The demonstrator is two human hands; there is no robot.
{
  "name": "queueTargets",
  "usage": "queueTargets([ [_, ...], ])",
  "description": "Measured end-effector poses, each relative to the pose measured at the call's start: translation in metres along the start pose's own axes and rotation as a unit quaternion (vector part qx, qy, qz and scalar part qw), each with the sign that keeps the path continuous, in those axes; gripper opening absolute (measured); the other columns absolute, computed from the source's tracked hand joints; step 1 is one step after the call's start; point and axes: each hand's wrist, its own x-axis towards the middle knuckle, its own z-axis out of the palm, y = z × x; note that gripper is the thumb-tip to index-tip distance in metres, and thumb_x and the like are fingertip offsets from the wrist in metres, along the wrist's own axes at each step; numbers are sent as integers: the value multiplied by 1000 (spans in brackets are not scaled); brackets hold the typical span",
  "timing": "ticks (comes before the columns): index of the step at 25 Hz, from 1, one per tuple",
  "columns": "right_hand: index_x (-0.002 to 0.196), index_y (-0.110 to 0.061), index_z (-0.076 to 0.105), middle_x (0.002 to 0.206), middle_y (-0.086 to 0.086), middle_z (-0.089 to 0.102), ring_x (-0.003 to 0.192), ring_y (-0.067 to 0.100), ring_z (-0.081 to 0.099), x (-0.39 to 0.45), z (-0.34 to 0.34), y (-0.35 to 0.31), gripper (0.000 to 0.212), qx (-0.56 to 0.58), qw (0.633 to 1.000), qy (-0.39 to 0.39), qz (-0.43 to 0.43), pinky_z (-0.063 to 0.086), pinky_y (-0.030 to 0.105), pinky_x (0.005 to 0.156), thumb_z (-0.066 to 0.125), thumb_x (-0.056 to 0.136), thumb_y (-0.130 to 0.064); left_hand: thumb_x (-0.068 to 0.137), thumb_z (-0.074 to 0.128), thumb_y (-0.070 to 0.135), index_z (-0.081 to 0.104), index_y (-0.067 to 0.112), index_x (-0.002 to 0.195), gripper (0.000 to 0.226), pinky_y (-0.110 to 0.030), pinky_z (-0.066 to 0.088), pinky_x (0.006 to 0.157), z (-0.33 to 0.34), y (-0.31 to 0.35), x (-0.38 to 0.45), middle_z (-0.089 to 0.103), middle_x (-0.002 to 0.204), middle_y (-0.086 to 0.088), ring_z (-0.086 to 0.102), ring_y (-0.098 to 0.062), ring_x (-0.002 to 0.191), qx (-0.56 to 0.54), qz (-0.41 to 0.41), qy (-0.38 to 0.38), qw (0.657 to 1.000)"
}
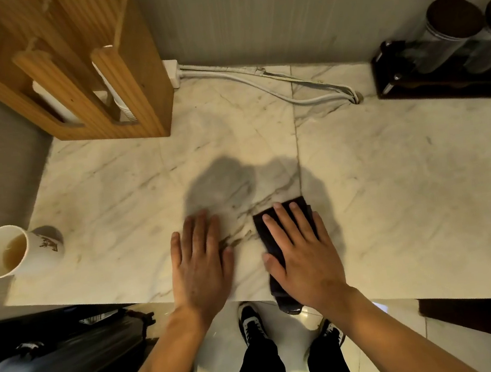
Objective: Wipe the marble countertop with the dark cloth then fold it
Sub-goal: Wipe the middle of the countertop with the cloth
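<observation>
the right hand (301,251) lies flat, fingers spread, pressing the dark cloth (271,238) onto the marble countertop (393,182), while just left of the cloth the left hand (200,263) rests palm-down, fingers spread.

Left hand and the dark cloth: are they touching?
Apart. The head view shows bare marble countertop between the left hand and the dark cloth.

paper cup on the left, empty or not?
Not empty. The paper cup stands upright on the marble countertop, and brownish liquid shows inside, low in the cup.
</observation>
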Motion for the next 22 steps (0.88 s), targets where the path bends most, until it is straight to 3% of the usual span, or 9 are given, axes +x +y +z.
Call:
queueTargets([
  [15, 149, -21, 27, 158, 1, 22, 147, 22, 15, -22, -15, 101, 63, -66, 979, -43, -191, 15, 46, 114, 39, 92, -47, 95, 36, 37, 35, 11, 146, 57, -52, 22, 115, 9, 85, 19, 37, 153, -12, 27, -31, 143, -39, 35, -13, 999],
  [19, 151, -22, 19, 160, -1, 16, 148, 20, 8, -5, -19, 124, 64, -66, 975, -60, -203, 14, 46, 116, 34, 95, -48, 96, 33, 37, 33, 14, 147, 56, -53, 22, 115, 12, 90, 32, 33, 155, -10, 24, -31, 144, -28, 40, -15, 999],
  [22, 151, -21, 22, 159, 0, 19, 147, 21, 10, 14, -23, 133, 62, -57, 977, -53, -199, 17, 47, 117, 34, 96, -48, 97, 32, 37, 32, 14, 148, 56, -52, 20, 115, 14, 91, 37, 30, 156, -10, 22, -30, 145, -9, 46, -14, 999],
])
